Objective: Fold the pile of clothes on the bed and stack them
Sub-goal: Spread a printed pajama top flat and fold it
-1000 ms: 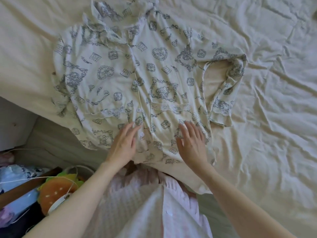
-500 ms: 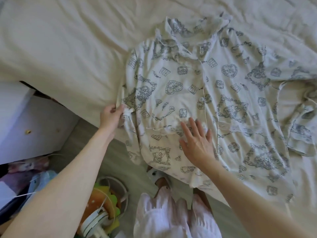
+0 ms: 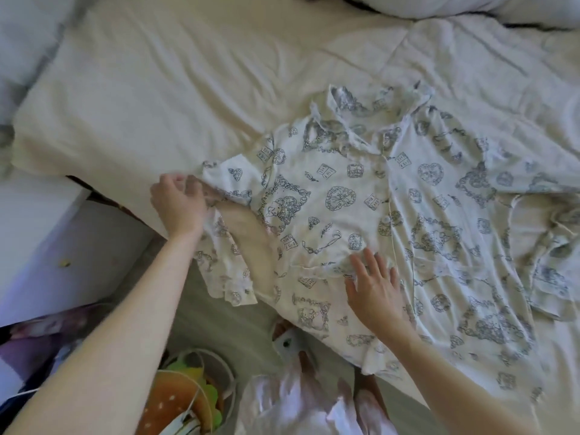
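1. I see a soft, thin printed shirt [image 3: 361,196] lying front-up on the wrinkled cream bed [image 3: 175,98], its hem hanging over the near edge.
2. My left hand [image 3: 177,205] pinches the short sleeve [image 3: 226,183] with curled fingers, at the bed's edge.
3. My right hand [image 3: 375,288] lies flat on the shirt, fingers straight and spread.
4. Bare sheet stretches wide beyond the collar.
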Demonstrator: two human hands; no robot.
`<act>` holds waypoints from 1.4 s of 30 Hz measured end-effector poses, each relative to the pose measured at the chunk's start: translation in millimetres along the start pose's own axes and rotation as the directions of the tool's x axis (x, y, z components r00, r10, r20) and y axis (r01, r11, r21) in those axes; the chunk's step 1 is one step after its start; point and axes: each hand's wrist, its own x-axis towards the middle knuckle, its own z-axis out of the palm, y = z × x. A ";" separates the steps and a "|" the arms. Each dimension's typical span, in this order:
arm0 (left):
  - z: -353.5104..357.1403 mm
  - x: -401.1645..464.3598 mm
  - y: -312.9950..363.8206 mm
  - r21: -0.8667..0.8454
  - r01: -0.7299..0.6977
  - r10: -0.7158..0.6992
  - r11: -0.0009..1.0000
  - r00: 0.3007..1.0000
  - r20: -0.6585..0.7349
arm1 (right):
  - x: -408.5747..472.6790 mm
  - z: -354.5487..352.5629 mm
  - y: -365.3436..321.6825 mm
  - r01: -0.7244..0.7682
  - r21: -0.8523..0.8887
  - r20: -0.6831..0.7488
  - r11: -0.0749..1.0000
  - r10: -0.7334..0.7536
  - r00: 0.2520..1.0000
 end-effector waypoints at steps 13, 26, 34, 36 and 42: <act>64.1 -148.5 -56.4 -0.195 0.444 -0.130 0.875 0.602 0.788 | -24.8 27.9 5.9 0.063 0.127 -0.023 0.990 -0.060 0.998; 27.7 -221.6 -131.9 0.249 0.181 -0.298 0.951 0.330 0.896 | -47.5 36.5 8.9 0.146 -0.086 0.183 0.986 -0.128 0.975; 15.3 -139.8 -118.6 0.102 0.179 -0.205 0.979 0.807 0.553 | -27.7 30.3 -6.2 0.176 -0.053 0.014 0.983 -0.175 0.984; 12.2 -105.1 -111.8 0.018 0.254 -0.245 0.967 0.907 0.342 | -16.9 26.3 -12.8 0.204 -0.070 -0.019 0.977 -0.206 0.978; 10.2 -37.5 -106.9 -0.123 0.456 -0.378 0.881 0.838 0.394 | -2.8 20.5 -24.1 0.188 -0.023 -0.148 0.982 -0.189 0.971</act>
